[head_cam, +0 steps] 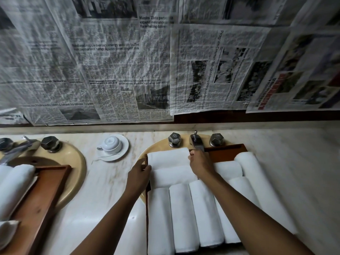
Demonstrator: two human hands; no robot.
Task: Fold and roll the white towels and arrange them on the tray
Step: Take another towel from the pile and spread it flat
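well, from my seat the worry is the far roll (168, 157) slackening as it is let go: its outer flap could spring loose if nothing pins it. a nudge toward 6 o'clock would shove the second cross roll (173, 175), which touches it, out of line. the tap spout (197, 142) stands just beside the right grip (200, 162) at 12 o'clock, an easy knock. the tray (226, 150) sits over the sink (156, 146), so hard pressing might rock it. the far roll lies in the tray's 11 o'clock corner, running 9 to 3, between both grips. the right grip is curled on its 3 o'clock end. the left grip (140, 173) is curled at the 9 o'clock end, and i cannot tell whether on cloth or rim.
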